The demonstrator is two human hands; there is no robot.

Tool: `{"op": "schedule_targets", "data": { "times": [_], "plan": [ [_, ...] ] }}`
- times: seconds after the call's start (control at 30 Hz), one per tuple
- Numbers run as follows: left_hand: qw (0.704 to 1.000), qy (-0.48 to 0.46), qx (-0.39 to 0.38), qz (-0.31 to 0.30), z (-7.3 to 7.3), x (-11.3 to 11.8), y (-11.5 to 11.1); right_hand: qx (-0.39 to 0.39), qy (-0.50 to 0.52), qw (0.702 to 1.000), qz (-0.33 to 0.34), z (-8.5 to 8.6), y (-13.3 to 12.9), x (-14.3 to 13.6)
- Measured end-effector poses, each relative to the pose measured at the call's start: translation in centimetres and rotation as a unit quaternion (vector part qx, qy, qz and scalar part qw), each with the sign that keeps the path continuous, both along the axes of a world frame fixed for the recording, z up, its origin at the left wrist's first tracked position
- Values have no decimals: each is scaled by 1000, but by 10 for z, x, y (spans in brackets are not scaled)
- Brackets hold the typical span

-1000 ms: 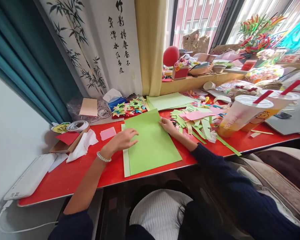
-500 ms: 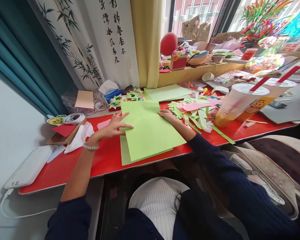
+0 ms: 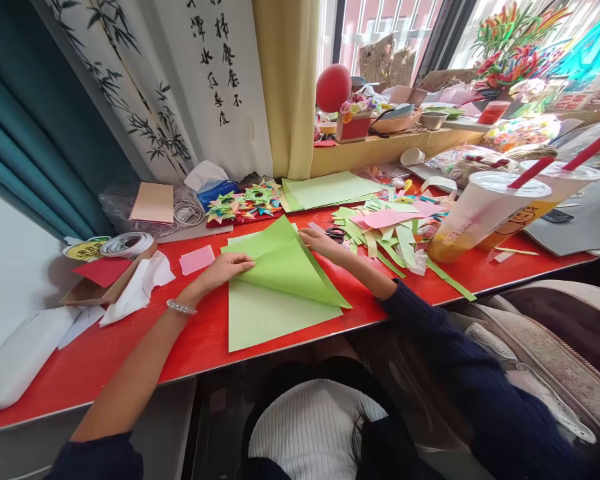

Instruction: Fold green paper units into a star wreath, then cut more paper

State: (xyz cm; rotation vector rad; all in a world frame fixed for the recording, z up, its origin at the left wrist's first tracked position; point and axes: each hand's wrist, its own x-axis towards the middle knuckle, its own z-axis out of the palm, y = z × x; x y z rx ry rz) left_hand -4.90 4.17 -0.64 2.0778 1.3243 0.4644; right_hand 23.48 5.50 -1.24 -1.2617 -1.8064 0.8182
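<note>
A bright green sheet of paper [image 3: 285, 263] is curled over diagonally, with one corner pointing away from me. Its left edge is pinched by my left hand [image 3: 227, 270], which wears a beaded bracelet. At the sheet's upper right edge is my right hand [image 3: 325, 243], its fingers closed on the paper; the fingertips are partly hidden. Beneath lies a paler green sheet [image 3: 260, 320], flat on the red table [image 3: 200, 333]. Black-handled scissors [image 3: 335, 235] lie just beyond my right hand.
Green and pink paper strips [image 3: 395, 227] are heaped to the right, beside a drink cup [image 3: 467, 217] with a straw. Folded paper stars [image 3: 250, 200] and more green sheets [image 3: 330, 190] lie at the back. A pink paper piece [image 3: 197, 260] and a cardboard box [image 3: 110, 283] are leftward.
The top green sheet was lying nearly flat and is now curled over diagonally, exposing more of the paler sheet below. My left hand has gone from spread fingers to a pinch.
</note>
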Motion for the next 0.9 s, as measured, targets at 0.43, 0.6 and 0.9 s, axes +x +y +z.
{"op": "schedule_targets", "data": {
  "times": [0.43, 0.6, 0.9],
  "plan": [
    [997, 58, 32, 46, -10, 16, 23, 266, -340, 888, 159, -9, -124, 18],
    [996, 69, 50, 8, -9, 22, 27, 247, -352, 895, 117, -30, -125, 15],
    [993, 76, 83, -37, -18, 24, 30, 254, -365, 890, 99, -35, -138, 9]
  ]
}}
